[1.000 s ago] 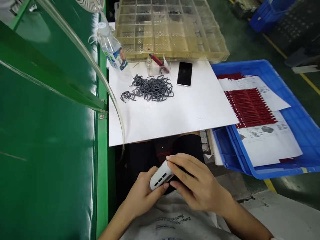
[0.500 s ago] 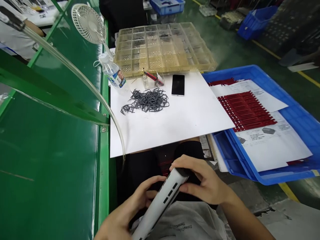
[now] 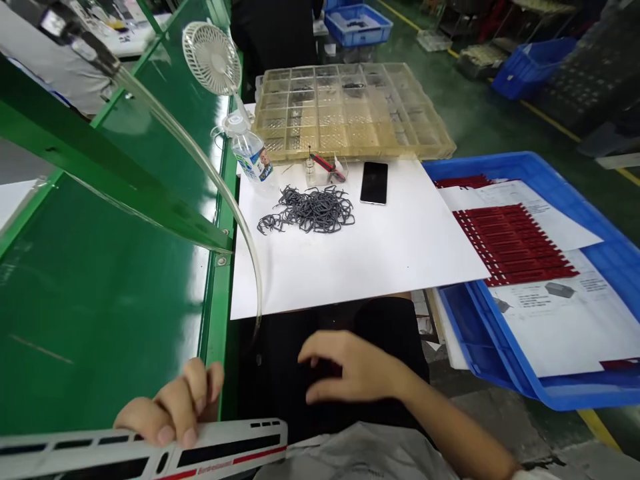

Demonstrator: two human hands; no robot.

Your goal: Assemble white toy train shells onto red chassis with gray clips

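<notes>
My left hand [image 3: 175, 403] grips a white model train car [image 3: 225, 453] from above, its fingers curled over the upper edge. The car lies nearly level at the lower left, with dark window strips, a red stripe and small red lettering facing me. Its left end runs out of the picture. My right hand [image 3: 345, 370] is empty above my dark-clad lap, thumb and fingers apart and curved. Beyond both hands, on the white board [image 3: 320, 273], rests a loose heap of thin dark grey bent strips [image 3: 317, 210].
A phone [image 3: 374, 183], a water bottle [image 3: 251, 157] and a small holder with tools [image 3: 325, 170] stand on the board. Behind is a clear compartment tray [image 3: 350, 113]. At right, a blue crate [image 3: 550, 393] holds red slatted parts [image 3: 517, 243] and papers. A hose [image 3: 200, 160] arches in from the left.
My right hand has let go of the train car. My left hand has carried it to the left and turned it from upright-slanting to nearly level, its side showing. The camera view has shifted slightly.
</notes>
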